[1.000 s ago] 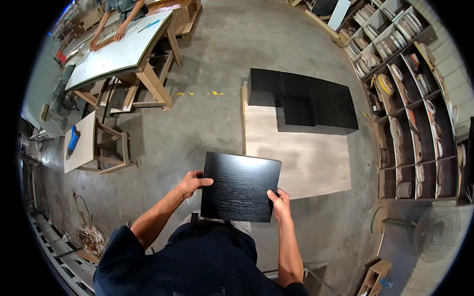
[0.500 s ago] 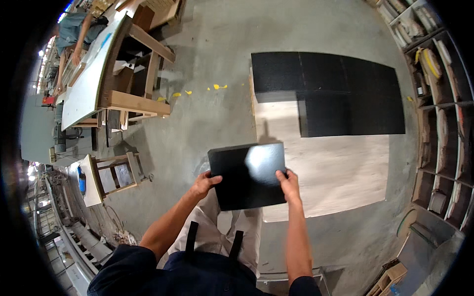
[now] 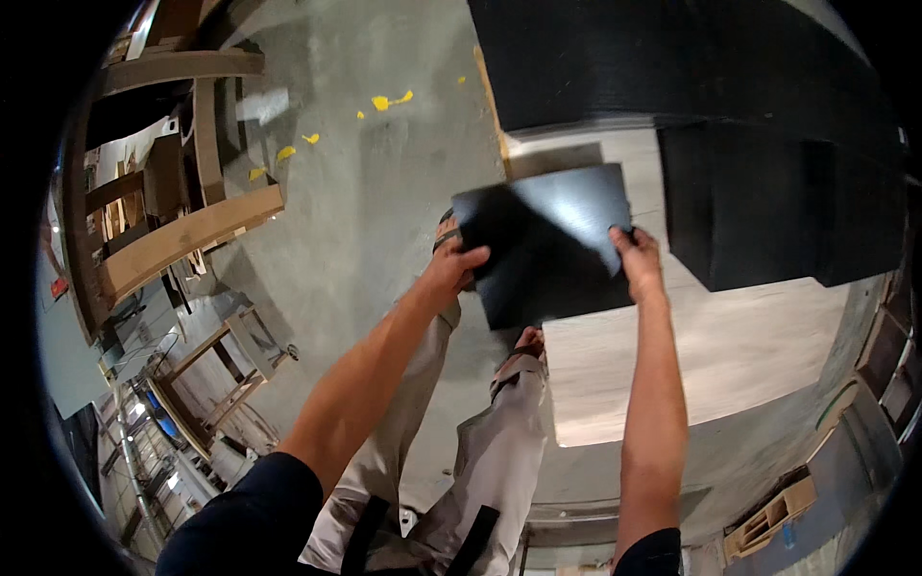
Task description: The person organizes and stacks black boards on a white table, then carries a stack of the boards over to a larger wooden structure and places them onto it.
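My left hand [image 3: 455, 265] and right hand [image 3: 642, 263] hold a black board [image 3: 547, 254] by its sides, in the air near the pale sheet [image 3: 720, 355]. This looks like the carrying part; next needs steady, level hands.

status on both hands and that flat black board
Left hand, right hand gripping opposite sides. Flat black board held aloft. Black boxy blocks on pale flat sheet, none touching board.
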### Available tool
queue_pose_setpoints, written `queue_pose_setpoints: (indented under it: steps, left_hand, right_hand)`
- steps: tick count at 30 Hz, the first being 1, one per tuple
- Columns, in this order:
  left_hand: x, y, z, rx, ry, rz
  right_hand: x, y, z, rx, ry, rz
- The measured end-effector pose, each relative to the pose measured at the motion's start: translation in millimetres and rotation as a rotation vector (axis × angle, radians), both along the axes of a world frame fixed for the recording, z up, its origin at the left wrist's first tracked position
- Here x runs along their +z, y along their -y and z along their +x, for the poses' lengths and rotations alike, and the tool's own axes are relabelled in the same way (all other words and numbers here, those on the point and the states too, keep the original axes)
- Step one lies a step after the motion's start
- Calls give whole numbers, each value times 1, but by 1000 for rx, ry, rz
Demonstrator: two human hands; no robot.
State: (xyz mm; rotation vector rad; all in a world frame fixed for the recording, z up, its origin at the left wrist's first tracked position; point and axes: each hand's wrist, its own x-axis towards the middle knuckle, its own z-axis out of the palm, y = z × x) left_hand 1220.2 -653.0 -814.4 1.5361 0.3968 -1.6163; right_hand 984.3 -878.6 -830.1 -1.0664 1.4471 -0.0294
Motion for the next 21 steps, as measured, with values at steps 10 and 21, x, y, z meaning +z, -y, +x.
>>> queue_pose_setpoints:
  steps: [10, 21]
  left_hand:
    - [-53, 32, 24, 127, -40, -43]
    - [-37, 69, 16, 86, 123, 98]
  right_hand:
    - [-7, 19, 38, 91, -137, -61]
    - [-21, -107, 26, -1183, 66, 174]
